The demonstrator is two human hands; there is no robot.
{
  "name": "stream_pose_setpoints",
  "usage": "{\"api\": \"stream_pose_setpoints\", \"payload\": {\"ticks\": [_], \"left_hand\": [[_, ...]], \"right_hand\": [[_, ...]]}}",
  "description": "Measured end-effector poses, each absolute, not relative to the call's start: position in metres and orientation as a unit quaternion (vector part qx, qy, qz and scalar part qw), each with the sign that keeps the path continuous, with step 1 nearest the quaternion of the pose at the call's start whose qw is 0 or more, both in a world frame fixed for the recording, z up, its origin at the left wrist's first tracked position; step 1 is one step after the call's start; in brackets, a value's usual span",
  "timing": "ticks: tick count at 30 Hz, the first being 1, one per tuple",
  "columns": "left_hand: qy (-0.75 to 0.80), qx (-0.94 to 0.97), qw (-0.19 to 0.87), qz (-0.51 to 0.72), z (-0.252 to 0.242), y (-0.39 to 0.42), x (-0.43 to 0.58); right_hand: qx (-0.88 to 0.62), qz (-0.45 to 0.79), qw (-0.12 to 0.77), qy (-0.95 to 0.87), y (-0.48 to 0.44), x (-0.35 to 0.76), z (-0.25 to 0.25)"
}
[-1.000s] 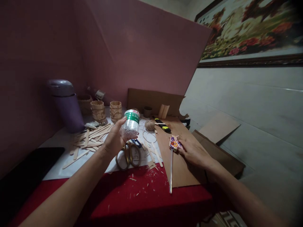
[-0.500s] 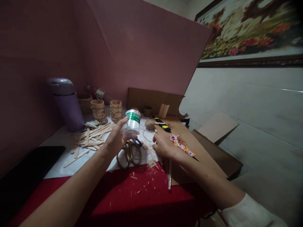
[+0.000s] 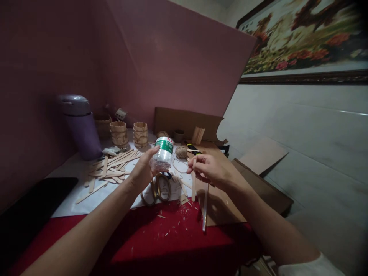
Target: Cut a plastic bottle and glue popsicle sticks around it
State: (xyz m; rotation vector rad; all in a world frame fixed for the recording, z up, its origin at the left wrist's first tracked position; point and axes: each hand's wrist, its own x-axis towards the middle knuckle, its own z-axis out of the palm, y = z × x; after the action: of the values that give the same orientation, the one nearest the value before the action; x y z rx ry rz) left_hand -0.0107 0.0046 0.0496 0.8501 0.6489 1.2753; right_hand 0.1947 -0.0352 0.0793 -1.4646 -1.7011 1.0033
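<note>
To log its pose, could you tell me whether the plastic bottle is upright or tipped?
Tipped: the left hand holds the bottle off the table, its green-label end leaning right.

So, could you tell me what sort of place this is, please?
Probably a home craft table: wooden sticks scattered beside scissors, finished stick cups, and a framed painting on the wall.

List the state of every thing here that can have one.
left hand, gripping the plastic bottle
plastic bottle, lifted off the table, tilted
right hand, pinching the wooden stick
wooden stick, held roughly upright
scissors, lying flat, partly hidden by the left hand
purple flask, upright, lid shut
twine ball, wound, resting on the table
</note>
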Motion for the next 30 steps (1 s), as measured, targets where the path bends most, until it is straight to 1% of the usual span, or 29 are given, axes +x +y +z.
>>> {"api": "stream_pose_setpoints", "payload": {"ticks": [3, 6, 11, 16, 22, 25, 30], "left_hand": [[0.282, 0.384, 0.686, 0.55, 0.049, 0.001, -0.008], [0.265, 0.391, 0.7, 0.535, 0.048, -0.001, -0.006], [0.26, 0.393, 0.724, 0.503, 0.047, -0.004, -0.004], [0.243, 0.407, 0.724, 0.501, 0.046, -0.006, -0.003], [0.243, 0.403, 0.727, 0.499, 0.045, -0.007, -0.002], [0.248, 0.41, 0.723, 0.498, 0.045, -0.006, -0.002], [0.232, 0.415, 0.726, 0.498, 0.042, -0.005, -0.002]], "right_hand": [[-0.436, 0.534, 0.403, -0.601, -0.046, 0.2, 0.091], [-0.363, 0.572, 0.439, -0.59, -0.05, 0.204, 0.099], [-0.316, 0.56, 0.458, -0.613, -0.052, 0.203, 0.112], [-0.323, 0.52, 0.506, -0.608, -0.05, 0.196, 0.114], [-0.365, 0.393, 0.58, -0.613, -0.046, 0.193, 0.114], [-0.351, 0.41, 0.579, -0.611, -0.044, 0.195, 0.115], [-0.324, 0.463, 0.546, -0.618, -0.041, 0.197, 0.112]]}}
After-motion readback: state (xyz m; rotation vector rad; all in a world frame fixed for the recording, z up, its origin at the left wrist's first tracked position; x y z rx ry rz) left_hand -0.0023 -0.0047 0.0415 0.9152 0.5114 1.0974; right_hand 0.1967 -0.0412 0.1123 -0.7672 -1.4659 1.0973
